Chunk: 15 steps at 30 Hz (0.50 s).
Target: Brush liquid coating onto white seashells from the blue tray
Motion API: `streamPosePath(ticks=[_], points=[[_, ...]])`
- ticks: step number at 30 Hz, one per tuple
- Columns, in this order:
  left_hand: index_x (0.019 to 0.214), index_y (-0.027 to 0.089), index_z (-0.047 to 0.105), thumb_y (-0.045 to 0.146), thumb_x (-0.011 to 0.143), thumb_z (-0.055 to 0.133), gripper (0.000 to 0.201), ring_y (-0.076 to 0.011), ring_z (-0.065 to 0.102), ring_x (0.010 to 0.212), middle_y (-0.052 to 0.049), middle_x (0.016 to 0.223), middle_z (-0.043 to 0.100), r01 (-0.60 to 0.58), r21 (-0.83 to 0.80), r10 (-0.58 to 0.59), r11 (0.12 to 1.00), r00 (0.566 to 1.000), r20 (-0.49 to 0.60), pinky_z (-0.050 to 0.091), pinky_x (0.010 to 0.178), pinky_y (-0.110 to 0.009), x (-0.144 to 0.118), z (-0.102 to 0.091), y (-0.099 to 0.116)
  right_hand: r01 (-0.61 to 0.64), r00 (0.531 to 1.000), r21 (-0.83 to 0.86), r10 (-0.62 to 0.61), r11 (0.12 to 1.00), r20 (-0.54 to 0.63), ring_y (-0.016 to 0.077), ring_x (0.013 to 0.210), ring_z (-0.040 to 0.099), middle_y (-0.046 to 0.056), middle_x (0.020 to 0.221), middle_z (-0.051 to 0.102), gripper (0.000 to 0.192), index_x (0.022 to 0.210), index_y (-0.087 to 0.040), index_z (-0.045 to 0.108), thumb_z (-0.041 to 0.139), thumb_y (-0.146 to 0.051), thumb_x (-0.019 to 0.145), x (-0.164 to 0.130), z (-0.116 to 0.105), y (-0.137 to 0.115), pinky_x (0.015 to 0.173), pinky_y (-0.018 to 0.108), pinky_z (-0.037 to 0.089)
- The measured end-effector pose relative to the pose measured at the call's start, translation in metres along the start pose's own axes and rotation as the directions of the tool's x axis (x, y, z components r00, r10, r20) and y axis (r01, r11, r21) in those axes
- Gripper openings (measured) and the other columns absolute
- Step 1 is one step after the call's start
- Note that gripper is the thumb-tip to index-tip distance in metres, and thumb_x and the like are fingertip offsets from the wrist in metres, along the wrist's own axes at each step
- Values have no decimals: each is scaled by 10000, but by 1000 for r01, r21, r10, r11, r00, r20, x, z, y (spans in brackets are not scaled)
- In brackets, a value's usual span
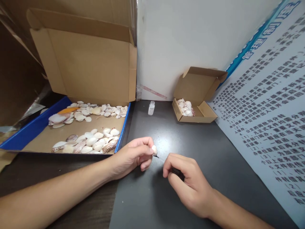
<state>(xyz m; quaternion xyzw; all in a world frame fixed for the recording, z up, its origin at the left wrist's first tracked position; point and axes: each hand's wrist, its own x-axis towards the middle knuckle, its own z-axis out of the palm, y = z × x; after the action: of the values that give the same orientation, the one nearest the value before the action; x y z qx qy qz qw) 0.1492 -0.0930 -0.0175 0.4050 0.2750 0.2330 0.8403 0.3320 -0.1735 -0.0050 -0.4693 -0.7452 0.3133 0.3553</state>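
My left hand (137, 156) pinches a small white seashell (154, 149) between thumb and fingertips, above the dark table. To its right, my right hand (188, 183) is closed round a thin tool with a black handle (178, 173). From that hand a fine shaft, hard to make out, points at the shell, and its dark tip is just below the shell's lower edge. Whether the tip touches the shell I cannot tell. Most of the handle is hidden inside my right fingers.
A blue-edged cardboard box (122, 130) at left stands open with shells in two groups. A small glass bottle (151, 108) stands near the wall. Back right, a small open cardboard box (197, 119) holds more shells. A printed sheet (269, 105) rises along the right side.
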Motion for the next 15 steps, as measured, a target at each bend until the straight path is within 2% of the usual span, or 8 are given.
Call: streamPosePath(ticks=[9,15], points=[[723,188,471,241,779,648,193,-58,381,427,83,503,404,-8,-9,8,1000,1000,10,294,468,-193,-1,1,0,82,995,6,-82,997,-59,108,565,453,-27,639,499,168,731,-189,524,439,-53,782,-1,-1,-2,536,235,328],[732,188,496,252,768,644,165,-62,361,425,96,493,339,-6,-16,6,1000,1000,-17,302,462,-192,1,0,1,-70,997,-57,71,996,3,109,575,456,-31,649,533,164,729,-192,505,426,-53,764,0,0,-2,547,240,324]])
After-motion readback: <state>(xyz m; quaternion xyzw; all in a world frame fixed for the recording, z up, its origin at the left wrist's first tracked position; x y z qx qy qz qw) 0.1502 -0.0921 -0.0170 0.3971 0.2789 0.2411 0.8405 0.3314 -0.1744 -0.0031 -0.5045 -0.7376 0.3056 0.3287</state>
